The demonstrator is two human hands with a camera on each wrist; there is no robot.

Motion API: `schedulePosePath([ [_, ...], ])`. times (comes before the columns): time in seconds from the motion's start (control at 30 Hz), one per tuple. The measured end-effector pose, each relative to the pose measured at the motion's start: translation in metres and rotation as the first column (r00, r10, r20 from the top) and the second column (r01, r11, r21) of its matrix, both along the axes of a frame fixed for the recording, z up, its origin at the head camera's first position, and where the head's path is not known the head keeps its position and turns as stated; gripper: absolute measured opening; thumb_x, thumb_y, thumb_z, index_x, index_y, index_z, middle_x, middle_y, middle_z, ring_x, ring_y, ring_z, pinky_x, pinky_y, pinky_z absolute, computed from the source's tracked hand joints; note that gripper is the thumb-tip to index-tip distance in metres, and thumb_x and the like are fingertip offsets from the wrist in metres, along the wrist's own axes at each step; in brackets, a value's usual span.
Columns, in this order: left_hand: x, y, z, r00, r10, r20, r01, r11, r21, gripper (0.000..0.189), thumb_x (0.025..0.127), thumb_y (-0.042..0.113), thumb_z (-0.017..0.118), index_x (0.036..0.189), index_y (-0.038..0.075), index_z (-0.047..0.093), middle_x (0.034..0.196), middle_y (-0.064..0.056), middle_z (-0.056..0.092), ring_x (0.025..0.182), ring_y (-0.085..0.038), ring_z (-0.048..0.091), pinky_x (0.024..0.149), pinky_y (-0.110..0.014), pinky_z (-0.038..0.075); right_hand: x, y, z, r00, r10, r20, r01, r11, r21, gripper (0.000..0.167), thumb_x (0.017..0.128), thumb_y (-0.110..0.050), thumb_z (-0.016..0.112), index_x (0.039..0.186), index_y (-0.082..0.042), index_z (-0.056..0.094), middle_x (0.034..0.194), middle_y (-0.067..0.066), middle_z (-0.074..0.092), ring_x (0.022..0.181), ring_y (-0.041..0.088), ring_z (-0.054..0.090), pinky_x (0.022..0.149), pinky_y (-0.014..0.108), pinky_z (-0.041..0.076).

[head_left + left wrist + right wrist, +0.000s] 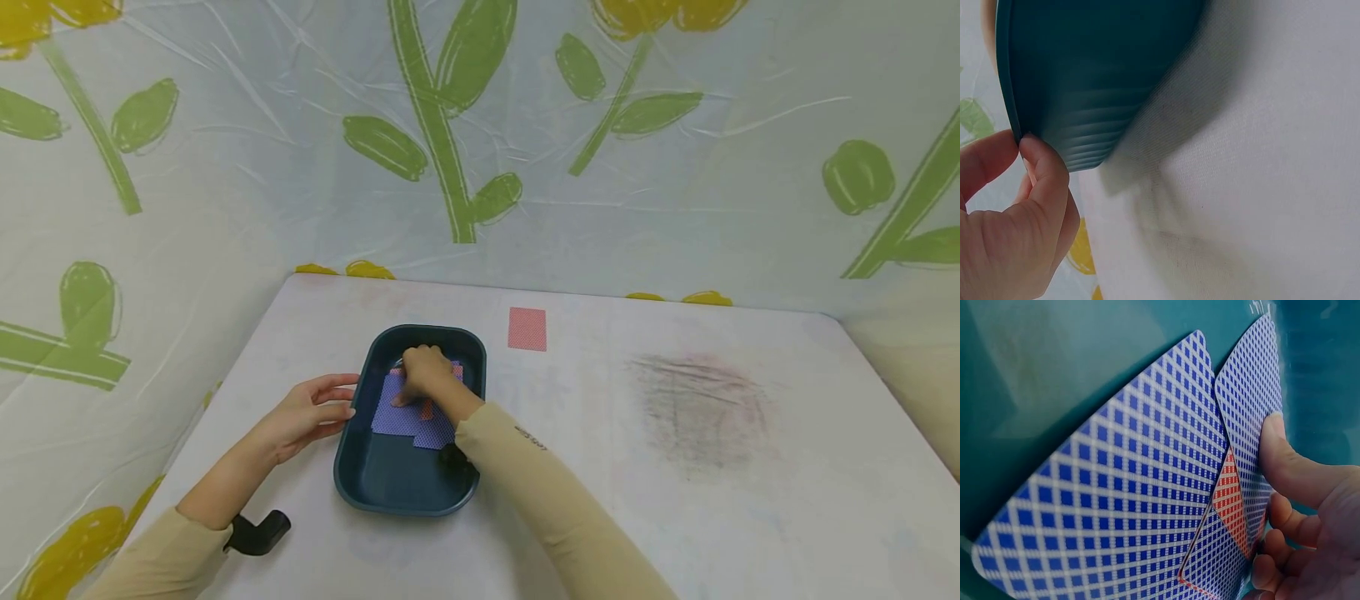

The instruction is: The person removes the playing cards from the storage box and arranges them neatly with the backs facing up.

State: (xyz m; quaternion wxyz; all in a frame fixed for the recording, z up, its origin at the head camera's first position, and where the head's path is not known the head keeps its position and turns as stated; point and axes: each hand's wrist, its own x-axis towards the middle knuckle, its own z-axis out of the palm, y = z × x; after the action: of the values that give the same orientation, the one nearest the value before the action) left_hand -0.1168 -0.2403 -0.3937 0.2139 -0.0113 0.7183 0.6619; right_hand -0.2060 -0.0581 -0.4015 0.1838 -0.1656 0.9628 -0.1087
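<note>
A dark teal plastic tray (397, 479) with rounded corners sits on the white table. My left hand (307, 417) pinches its left rim; the left wrist view shows thumb and fingertips at the edge of the tray wall (1097, 75). Inside lie overlapping blue-checked playing cards (393, 412) with some red-checked ones among them. My right hand (433, 371) reaches into the tray's far part. In the right wrist view its thumb presses on a blue card (1250, 381), with the other fingers curled at the card's edge. A red card (1230, 506) shows between blue ones.
One red-checked card (527, 329) lies flat on the table, beyond the tray to the right. A dark smudge (701, 417) marks the tabletop farther right. Flower-printed sheeting (300, 167) hangs behind the table. A black device (258, 533) sits at my left wrist.
</note>
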Motion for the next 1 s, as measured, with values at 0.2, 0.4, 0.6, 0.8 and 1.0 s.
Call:
schedulePosePath([
  [0.2, 0.003, 0.005, 0.007, 1.000, 0.018, 0.010, -0.018, 1.000, -0.008, 0.059, 0.089, 0.002, 0.057, 0.141, -0.006, 0.029, 0.122, -0.025, 0.045, 0.091, -0.015, 0.057, 0.079, -0.028, 0.049, 0.001, 0.001, 0.002, 0.997, 0.068, -0.023, -0.068, 0.998, 0.004, 0.045, 0.067, -0.042, 0.081, 0.098, -0.015, 0.063, 0.107, 0.004, 0.056, 0.101, 0.022, 0.050, 0.076, 0.037, 0.047],
  [0.4, 0.003, 0.005, 0.006, 1.000, 0.015, 0.006, -0.015, 1.000, -0.006, 0.059, 0.089, 0.002, 0.057, 0.141, -0.006, 0.029, 0.124, -0.027, 0.044, 0.091, -0.014, 0.057, 0.078, -0.027, 0.049, 0.000, 0.002, 0.001, 0.996, 0.082, -0.027, -0.082, 0.996, -0.027, 0.044, 0.067, -0.039, 0.082, 0.100, -0.015, 0.066, 0.105, 0.003, 0.057, 0.099, 0.021, 0.051, 0.076, 0.036, 0.046],
  [0.6, 0.004, 0.005, 0.006, 1.000, 0.019, 0.005, -0.019, 1.000, -0.012, 0.059, 0.089, 0.002, 0.057, 0.141, -0.006, 0.029, 0.121, -0.025, 0.046, 0.091, -0.014, 0.057, 0.078, -0.028, 0.049, 0.000, 0.002, 0.000, 0.997, 0.070, -0.046, -0.072, 0.996, -0.046, 0.047, 0.064, -0.040, 0.084, 0.099, -0.015, 0.066, 0.102, 0.003, 0.057, 0.096, 0.021, 0.051, 0.072, 0.036, 0.046],
  [0.8, 0.003, 0.004, 0.007, 1.000, 0.020, 0.004, -0.020, 1.000, 0.001, 0.059, 0.089, 0.001, 0.057, 0.141, -0.006, 0.029, 0.120, -0.023, 0.047, 0.090, -0.013, 0.057, 0.078, -0.028, 0.049, -0.001, 0.002, 0.006, 0.996, 0.060, -0.061, -0.063, 0.997, -0.053, 0.048, 0.063, -0.041, 0.084, 0.097, -0.015, 0.062, 0.090, -0.001, 0.061, 0.078, 0.017, 0.056, 0.062, 0.034, 0.046],
  [1.0, 0.003, 0.004, 0.006, 1.000, 0.015, 0.007, -0.015, 1.000, 0.000, 0.060, 0.089, 0.003, 0.058, 0.141, -0.006, 0.029, 0.119, -0.021, 0.048, 0.090, -0.012, 0.057, 0.077, -0.027, 0.049, 0.000, 0.007, 0.013, 0.999, 0.036, -0.012, -0.038, 0.990, -0.139, 0.045, 0.068, -0.033, 0.083, 0.098, -0.013, 0.056, 0.084, 0.000, 0.056, 0.072, 0.017, 0.052, 0.059, 0.032, 0.042],
])
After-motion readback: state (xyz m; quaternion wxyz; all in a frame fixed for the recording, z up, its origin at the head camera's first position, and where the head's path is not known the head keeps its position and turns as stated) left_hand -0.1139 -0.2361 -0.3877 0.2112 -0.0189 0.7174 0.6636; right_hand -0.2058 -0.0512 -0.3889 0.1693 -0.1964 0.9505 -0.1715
